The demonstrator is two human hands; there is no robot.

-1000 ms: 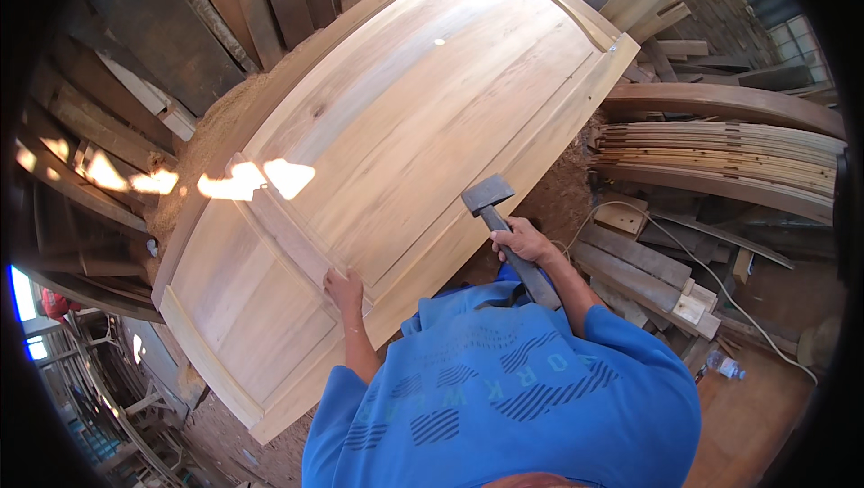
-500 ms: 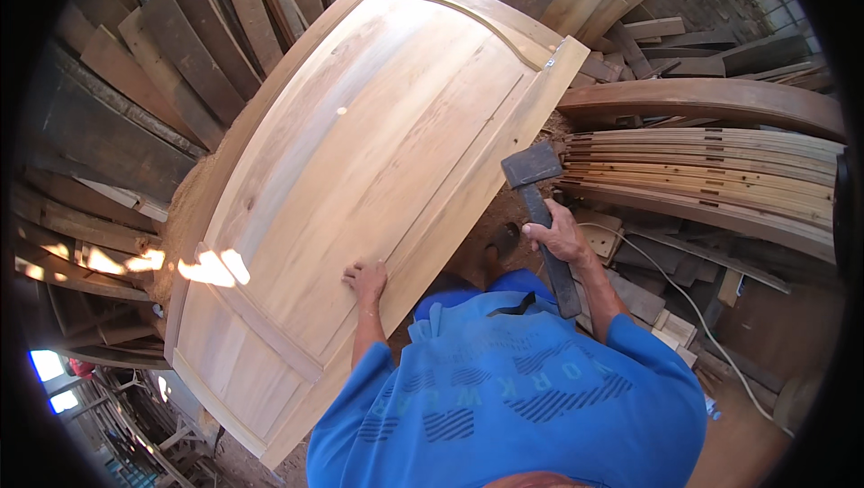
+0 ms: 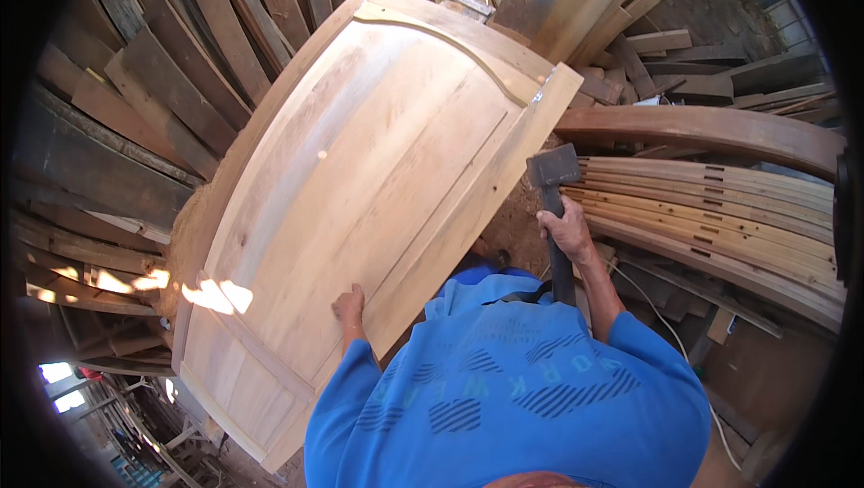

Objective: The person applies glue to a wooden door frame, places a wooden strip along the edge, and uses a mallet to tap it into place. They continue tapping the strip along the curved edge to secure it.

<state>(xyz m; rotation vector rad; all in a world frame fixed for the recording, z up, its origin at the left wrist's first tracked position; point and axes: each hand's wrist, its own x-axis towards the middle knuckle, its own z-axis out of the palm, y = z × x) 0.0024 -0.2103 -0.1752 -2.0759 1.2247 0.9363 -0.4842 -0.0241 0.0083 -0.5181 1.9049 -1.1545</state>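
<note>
A large pale wooden door (image 3: pixel 378 173) with an arched top panel lies tilted in front of me, running from lower left to upper right. My left hand (image 3: pixel 349 305) rests flat on its near panel, close to the right edge. My right hand (image 3: pixel 567 229) grips the dark handle of a hammer (image 3: pixel 553 168). The hammer's grey head is raised just beside the door's right edge, near its upper corner, apart from the wood. My blue shirt fills the lower middle of the view.
Dark planks (image 3: pixel 162 83) lean in stacks behind and to the left of the door. A pile of curved wooden rails (image 3: pixel 720 209) lies to the right. More offcuts (image 3: pixel 666 47) sit at the upper right. A white cord (image 3: pixel 684 353) runs over the dirt floor.
My right hand has lifted the hammer and carried it further up along the door's right edge. My left hand has stayed on the panel. The view has tilted.
</note>
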